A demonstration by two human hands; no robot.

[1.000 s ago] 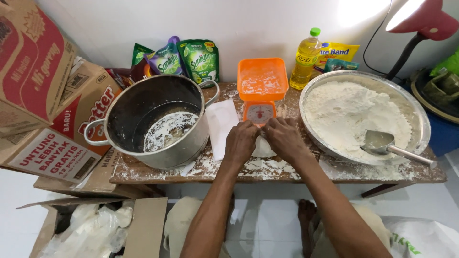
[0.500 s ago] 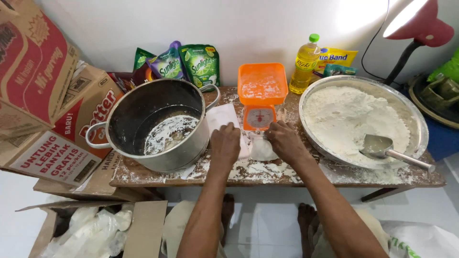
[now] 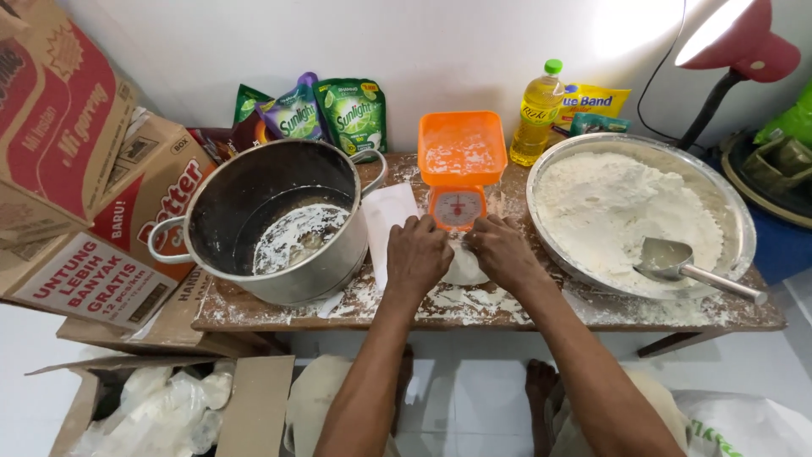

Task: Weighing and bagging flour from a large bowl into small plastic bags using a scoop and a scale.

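At the centre of the frame, the left hand and right hand grip a small white bag between them on the floury table. An orange scale stands just behind, a pot to the left, a flour bowl to the right.

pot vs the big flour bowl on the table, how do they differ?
The steel pot is deep, straight-walled and has side handles; the wide metal bowl is shallow, sloped and shows no handles. The pot holds only a thin white smear on its dark bottom; the bowl is heaped with flour and has a metal scoop in it. The pot sits beside the left hand, the bowl beside the right hand. Both are round, silvery metal.
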